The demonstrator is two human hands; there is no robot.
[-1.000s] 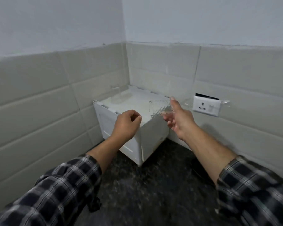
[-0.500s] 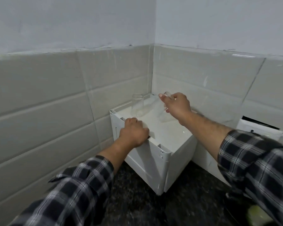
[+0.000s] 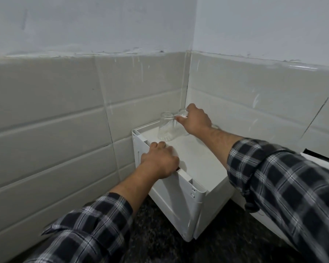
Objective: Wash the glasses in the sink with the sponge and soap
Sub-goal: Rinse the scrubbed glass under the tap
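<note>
Right arm stretched to far corner of the white box (image 3: 171, 196); I see the right hand (image 3: 195, 121) palm down, fingers pinching a clear glass (image 3: 183, 112) just beside an upturned glass (image 3: 166, 128) standing near the far-left edge. Left hand (image 3: 160, 160) knuckles up, fingers curled over the box's left rim

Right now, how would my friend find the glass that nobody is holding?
Look in the tiled corner for the white box on the dark counter. On its top, at the back, stand two clear glasses. The free glass is the left one; the right hand grips the other glass.
</note>
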